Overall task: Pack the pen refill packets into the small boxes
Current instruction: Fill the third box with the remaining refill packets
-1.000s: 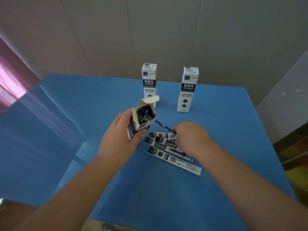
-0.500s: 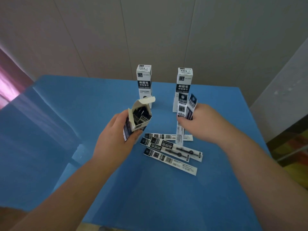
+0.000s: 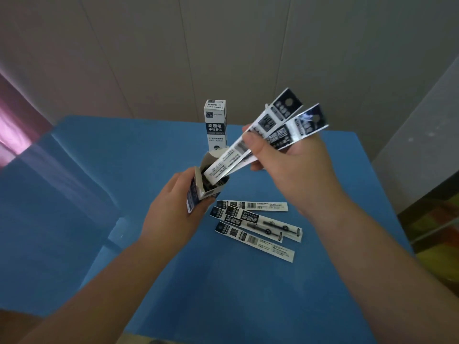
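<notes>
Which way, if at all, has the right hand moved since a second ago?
Yes. The right hand has risen off the loose packets on the table, carrying two packets to the open box.

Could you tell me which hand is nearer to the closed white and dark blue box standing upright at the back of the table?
The right hand is nearer, just right of the standing closed box. The left hand is lower, nearer the camera.

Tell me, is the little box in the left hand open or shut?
Open. The box in the left hand has its top flap up, and the right hand is feeding packets into it.
</notes>
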The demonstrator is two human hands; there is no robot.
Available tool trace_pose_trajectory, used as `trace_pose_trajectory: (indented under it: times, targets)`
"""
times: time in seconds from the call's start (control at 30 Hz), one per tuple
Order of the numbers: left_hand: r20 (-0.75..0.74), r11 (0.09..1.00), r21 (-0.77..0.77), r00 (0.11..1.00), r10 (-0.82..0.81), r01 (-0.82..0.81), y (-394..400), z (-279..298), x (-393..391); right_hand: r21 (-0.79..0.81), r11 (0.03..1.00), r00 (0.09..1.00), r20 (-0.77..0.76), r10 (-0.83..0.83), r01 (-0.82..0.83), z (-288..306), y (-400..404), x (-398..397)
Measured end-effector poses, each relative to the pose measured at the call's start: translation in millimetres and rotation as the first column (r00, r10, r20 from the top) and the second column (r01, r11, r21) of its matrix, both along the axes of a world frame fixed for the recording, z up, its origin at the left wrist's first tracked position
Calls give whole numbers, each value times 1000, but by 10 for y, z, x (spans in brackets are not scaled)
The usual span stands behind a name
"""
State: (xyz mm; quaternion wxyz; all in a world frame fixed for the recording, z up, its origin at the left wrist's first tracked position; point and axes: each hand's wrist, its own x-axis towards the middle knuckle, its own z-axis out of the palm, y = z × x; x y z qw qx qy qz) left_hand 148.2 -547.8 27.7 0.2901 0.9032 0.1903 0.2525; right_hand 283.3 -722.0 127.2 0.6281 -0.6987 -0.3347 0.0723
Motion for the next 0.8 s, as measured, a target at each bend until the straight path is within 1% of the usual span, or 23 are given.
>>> trace_pose_trajectory:
  times: [0.2, 0.3, 0.37, 0.43, 0.53, 0.57, 0.6, 0.7, 0.73, 0.8]
  targets:
    - [-3, 999, 43, 1000, -9, 9, -17, 7, -13, -123, 992, 997, 80, -22, 32, -145, 133, -62]
    - [-4, 999, 46, 1000, -7, 7, -26, 11, -18, -127, 991, 989, 142, -31, 50, -153, 177, -64]
    - [-7, 999, 51, 1000, -4, 4, -29, 13, -14, -158, 986, 982, 189, -24, 55, -164, 216, -61]
    - [-15, 999, 45, 1000, -3, 4, -28, 9, -7, -241, 970, 983, 180, 22, 22, -194, 267, -66]
    - [-25, 999, 37, 1000, -6, 7, -39, 10, -1, -393, 917, 978, 151, 144, -74, -239, 329, -82]
    - [-21, 999, 37, 1000, -10, 11, -43, 9, 3, -405, 910, 973, 159, 167, -90, -238, 333, -81]
    - [-17, 999, 38, 1000, -11, 12, -44, 7, 10, -384, 919, 972, 164, 166, -92, -226, 327, -75]
    - [-22, 999, 40, 1000, 5, -4, -25, -1, 17, -271, 962, 976, 196, 100, -44, -159, 283, -51]
    - [-23, 999, 44, 1000, 9, -8, -18, -7, 15, -274, 962, 971, 224, 86, -22, -149, 280, -46]
    - [-24, 998, 56, 1000, 10, -8, -15, -16, 13, -341, 940, 955, 283, 87, 15, -136, 315, -57]
